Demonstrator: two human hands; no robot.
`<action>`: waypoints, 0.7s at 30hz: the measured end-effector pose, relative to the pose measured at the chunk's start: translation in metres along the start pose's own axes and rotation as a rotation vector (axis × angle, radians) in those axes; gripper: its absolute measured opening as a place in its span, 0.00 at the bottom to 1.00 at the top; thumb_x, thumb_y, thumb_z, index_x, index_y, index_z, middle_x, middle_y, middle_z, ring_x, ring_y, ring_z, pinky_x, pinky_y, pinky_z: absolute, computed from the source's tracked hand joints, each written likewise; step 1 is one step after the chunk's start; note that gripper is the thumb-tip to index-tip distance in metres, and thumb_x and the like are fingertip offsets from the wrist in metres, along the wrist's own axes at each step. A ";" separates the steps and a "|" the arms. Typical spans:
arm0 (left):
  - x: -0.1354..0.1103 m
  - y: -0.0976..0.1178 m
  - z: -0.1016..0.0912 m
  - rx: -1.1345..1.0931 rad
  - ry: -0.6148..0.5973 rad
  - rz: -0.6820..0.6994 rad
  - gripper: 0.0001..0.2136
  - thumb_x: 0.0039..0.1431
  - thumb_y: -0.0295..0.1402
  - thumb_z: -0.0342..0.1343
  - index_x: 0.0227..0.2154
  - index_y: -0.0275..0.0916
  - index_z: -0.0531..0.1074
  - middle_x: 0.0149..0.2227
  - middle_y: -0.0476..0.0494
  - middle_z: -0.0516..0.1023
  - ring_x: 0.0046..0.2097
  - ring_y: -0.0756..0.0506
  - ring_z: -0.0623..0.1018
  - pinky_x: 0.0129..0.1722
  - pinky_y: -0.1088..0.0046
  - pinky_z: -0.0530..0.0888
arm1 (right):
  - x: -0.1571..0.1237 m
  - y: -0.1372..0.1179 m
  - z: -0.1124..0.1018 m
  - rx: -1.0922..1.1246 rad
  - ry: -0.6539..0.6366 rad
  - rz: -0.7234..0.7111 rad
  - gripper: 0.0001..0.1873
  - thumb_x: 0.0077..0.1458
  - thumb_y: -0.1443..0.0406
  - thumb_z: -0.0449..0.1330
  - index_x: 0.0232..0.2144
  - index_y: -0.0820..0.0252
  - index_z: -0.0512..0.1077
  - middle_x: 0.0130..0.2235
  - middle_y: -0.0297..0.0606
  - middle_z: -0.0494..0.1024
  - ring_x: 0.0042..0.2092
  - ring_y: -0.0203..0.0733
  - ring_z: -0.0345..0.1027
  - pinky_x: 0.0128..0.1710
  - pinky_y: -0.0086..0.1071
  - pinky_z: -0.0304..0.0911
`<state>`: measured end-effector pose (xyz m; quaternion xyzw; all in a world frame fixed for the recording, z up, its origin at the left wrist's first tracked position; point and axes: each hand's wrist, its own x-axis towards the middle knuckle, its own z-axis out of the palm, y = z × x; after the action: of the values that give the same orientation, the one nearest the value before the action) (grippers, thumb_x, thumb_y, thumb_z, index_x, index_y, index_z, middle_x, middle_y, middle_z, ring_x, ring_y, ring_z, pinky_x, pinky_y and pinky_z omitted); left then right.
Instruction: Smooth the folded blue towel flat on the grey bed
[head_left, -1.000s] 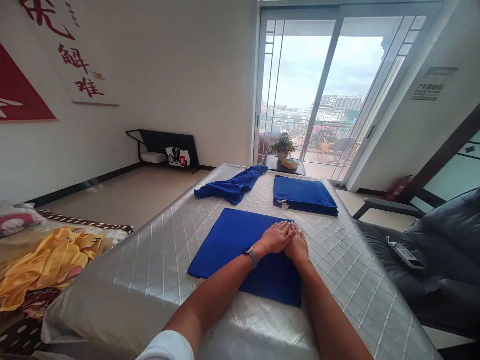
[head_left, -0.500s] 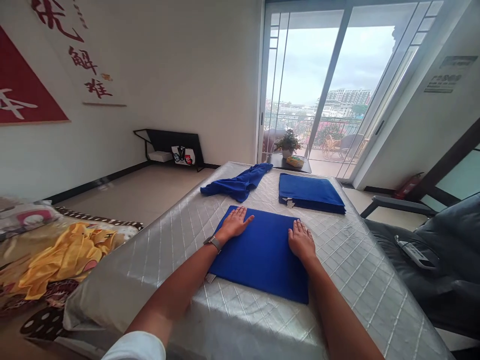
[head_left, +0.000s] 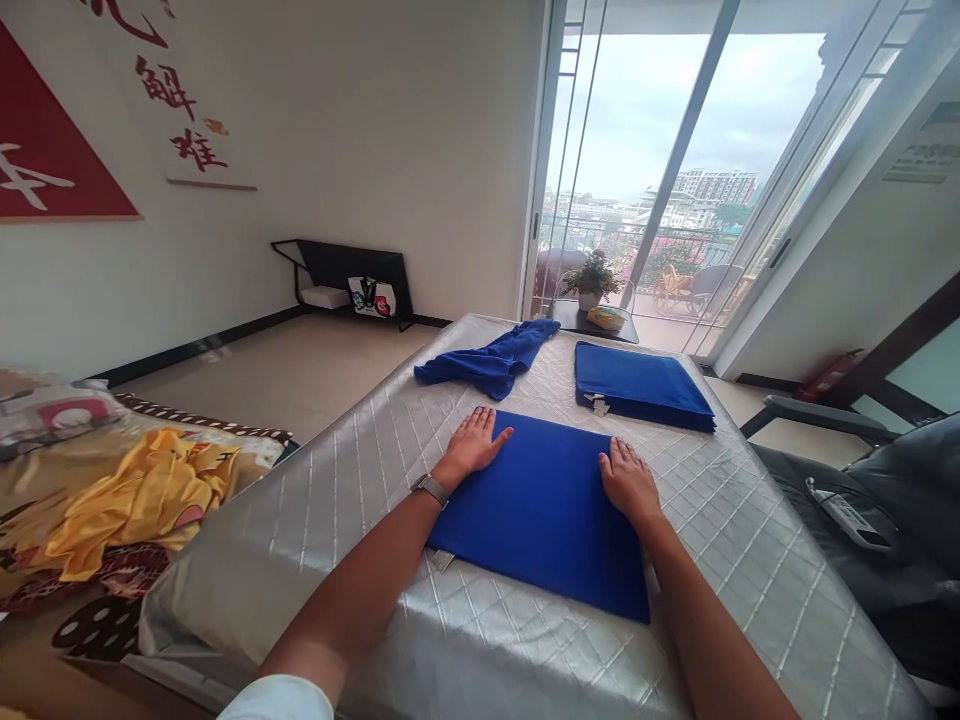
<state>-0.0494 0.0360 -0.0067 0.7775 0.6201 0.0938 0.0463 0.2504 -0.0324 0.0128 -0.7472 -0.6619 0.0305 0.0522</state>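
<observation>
Head view: folded blue cloth (head_left: 544, 515) lies flat on silver quilted mattress (head_left: 352, 490), quilting showing along both sides. Left hand (head_left: 475, 442) rests palm-down at its left edge, thumb spread from fingers; right hand (head_left: 630, 480) lies flat at right edge, fingers extended, well apart from left. Beyond far edge: crumpled blue cloth (head_left: 495, 365), blue stack (head_left: 641, 382), gap between.

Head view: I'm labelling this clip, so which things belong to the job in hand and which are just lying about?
Likely in the job:
flat blue cloth, left hand and right hand at its sides
blue stack
crumpled blue cloth
silver quilted surface beneath

Seemingly just lying about:
yellow cloth
potted plant
printed bag
black armchair
</observation>
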 end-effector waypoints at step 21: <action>-0.004 0.001 -0.002 0.024 0.051 -0.026 0.38 0.69 0.54 0.24 0.68 0.27 0.53 0.70 0.33 0.52 0.71 0.40 0.52 0.69 0.59 0.48 | 0.006 0.001 0.007 0.042 -0.018 0.034 0.35 0.68 0.56 0.35 0.70 0.69 0.47 0.72 0.42 0.46 0.72 0.41 0.38 0.69 0.39 0.32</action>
<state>-0.0497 0.0322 -0.0054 0.7672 0.6322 0.1057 0.0223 0.2512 -0.0265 0.0054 -0.7568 -0.6487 0.0519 0.0613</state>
